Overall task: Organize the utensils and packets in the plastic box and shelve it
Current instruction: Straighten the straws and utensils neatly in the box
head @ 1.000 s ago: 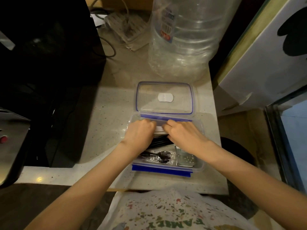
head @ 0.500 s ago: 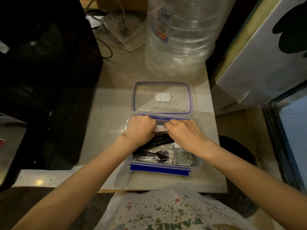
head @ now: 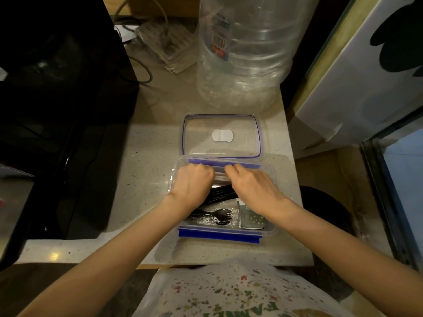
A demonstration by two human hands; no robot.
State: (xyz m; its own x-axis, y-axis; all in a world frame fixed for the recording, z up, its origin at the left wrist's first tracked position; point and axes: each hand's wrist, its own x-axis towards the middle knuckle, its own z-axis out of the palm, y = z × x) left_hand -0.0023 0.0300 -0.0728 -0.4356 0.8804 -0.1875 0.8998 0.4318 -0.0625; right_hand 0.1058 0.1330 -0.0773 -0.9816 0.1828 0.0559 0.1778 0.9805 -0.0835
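Observation:
A clear plastic box with blue clips sits on the speckled counter, its lid lying flat just behind it. Inside lie black plastic utensils, a wrapped black spoon and a silvery packet. My left hand and my right hand are both in the box at its far side, fingers curled down onto a pale packet between them. What the fingertips hold is hidden.
A large clear water bottle stands behind the lid. A black appliance fills the left side. A power strip with cables lies at the back. A white panel rises on the right. A printed plastic bag sits below the counter edge.
Both hands have shifted slightly toward the box's far edge, pressing the pale packet there. The box and lid have stayed put.

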